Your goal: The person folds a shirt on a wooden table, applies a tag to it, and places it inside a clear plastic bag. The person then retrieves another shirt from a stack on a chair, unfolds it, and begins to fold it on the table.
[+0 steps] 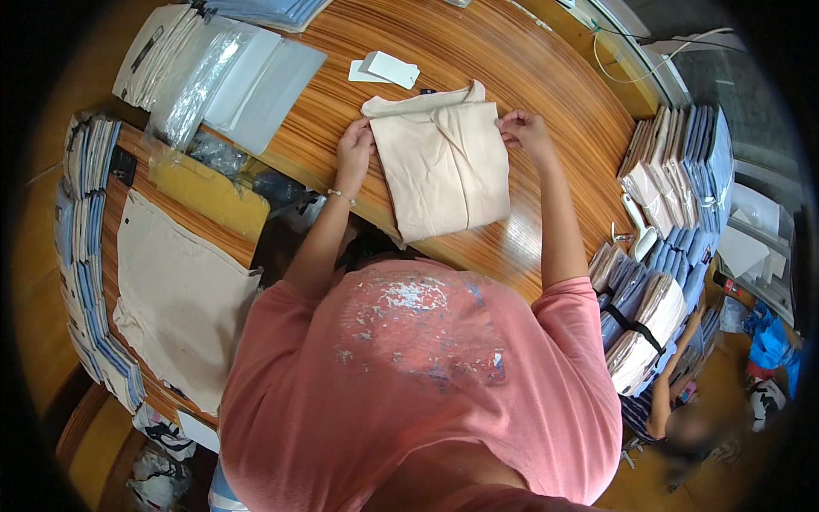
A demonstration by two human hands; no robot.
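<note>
A beige shirt [444, 175] lies folded into a rough rectangle on the wood-grain table in front of me. Its neck opening points away from me, and creases run down its middle. At its upper left edge, my left hand [355, 154] is closed, with the cloth between thumb and fingers. The upper right corner is pinched by the fingertips of my right hand [524, 135]. Just beyond the neckline lie white card tags [391, 68].
Clear plastic bags [277, 90] lie at the far left. Another beige garment [175, 290] is spread on the left table beside stacked folded clothes [90, 213]. Bagged clothes [674, 162] and a white scoop-shaped tool [640, 229] are on the right. A person [661, 401] is at lower right.
</note>
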